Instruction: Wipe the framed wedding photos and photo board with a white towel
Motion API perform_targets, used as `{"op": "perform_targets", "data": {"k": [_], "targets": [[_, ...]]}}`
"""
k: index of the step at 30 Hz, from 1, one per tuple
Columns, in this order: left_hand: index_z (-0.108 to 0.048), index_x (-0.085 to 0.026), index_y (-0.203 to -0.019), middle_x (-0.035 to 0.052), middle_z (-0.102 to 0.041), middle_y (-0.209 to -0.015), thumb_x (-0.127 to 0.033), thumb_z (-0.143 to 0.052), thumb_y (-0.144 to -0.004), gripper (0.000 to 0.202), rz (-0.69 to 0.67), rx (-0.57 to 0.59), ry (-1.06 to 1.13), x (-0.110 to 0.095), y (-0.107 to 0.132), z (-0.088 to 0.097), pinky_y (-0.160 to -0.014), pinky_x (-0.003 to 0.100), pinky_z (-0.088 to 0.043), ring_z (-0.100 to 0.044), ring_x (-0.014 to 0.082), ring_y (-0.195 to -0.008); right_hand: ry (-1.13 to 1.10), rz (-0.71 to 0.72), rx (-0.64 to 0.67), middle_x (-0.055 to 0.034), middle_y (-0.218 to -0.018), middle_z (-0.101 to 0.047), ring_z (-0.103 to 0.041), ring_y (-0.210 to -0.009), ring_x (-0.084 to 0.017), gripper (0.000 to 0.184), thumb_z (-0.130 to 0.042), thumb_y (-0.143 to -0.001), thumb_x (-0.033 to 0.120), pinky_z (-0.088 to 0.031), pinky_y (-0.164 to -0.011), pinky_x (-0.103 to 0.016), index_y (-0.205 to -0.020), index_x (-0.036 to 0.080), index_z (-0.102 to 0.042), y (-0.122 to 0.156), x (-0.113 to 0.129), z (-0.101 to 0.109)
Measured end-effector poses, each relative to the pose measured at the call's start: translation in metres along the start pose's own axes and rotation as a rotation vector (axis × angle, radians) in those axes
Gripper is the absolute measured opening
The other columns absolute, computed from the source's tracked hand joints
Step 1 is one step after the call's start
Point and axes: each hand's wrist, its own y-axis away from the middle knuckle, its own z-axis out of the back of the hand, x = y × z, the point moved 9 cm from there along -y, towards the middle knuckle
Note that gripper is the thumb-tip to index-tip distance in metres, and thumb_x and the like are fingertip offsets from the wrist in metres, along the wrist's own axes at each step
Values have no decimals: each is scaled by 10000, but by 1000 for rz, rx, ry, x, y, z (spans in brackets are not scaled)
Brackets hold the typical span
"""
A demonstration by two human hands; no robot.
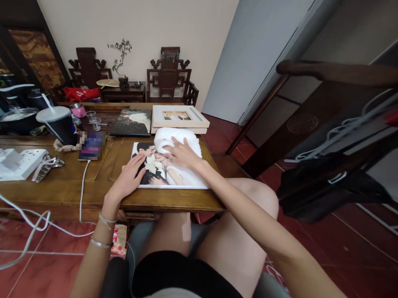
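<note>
A large photo print [180, 178] of a couple lies flat at the near edge of the low wooden table [67, 184]. My left hand [129, 175] rests open on its left side, fingers spread flat on the picture. My right hand [182, 155] presses a white folded cloth [176, 139] onto the upper part of the print, fingers curled over the cloth.
Behind the print lie a dark photo panel [132, 122] and a white framed picture [179, 117]. To the left stand a lidded cup with straw [58, 124], a phone on a cable [91, 146], a white power strip [25, 162] and loose cables. A dark chair [336, 143] stands at right.
</note>
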Motion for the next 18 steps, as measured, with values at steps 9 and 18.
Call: {"op": "perform_targets", "data": {"k": [9,18], "targets": [[-417,-179,-1500,135,-358,-1610,-342,-359,-1016,514,19,1,-18,0,-2,-3,-1216,539,-245,-293,258,-1507,-79,151,64,-95,-1610,-356,-164,-1521,-393,353,-459,-930,131,-175,-1149,-742,-1164,191,-717,95,77,9],[-427,-205,-1496,117,-373,-1605,-323,-349,-1010,505,-5,3,-20,-4,-1,-1,-1213,546,-252,-301,254,-1504,-326,197,158,-61,-1384,-639,-366,-1464,-289,295,-453,-968,239,-229,-1227,-544,-1120,230,-705,111,69,25]]}}
